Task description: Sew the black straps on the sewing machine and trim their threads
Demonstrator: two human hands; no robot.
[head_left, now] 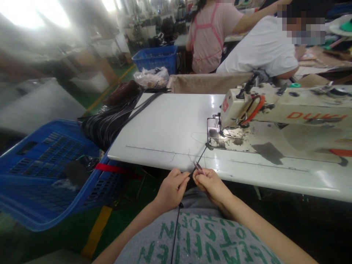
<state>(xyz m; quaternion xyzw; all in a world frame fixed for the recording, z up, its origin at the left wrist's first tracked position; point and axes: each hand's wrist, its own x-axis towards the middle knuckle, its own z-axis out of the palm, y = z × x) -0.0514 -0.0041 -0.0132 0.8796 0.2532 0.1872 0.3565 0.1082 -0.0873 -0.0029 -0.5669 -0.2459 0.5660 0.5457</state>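
Observation:
A thin black strip [202,155] runs from near the sewing machine's plate down over the front edge of the white table [165,128]. My left hand [173,187] pinches the strip's lower part just in front of that edge. Close beside it on the right, my right hand [210,183] is closed around small thread snips [198,168], whose blades point up and left beside the strip. Whether the right fingers also touch the strip cannot be made out. Loose threads [189,156] lie on the tabletop behind the hands.
The sewing machine [247,110] stands on the right, with a dark scrap [267,152] before it. Long black strips [103,126] hang over the table's left end beside a blue basket [46,216]. Behind are another blue basket [162,58] and two people [207,40].

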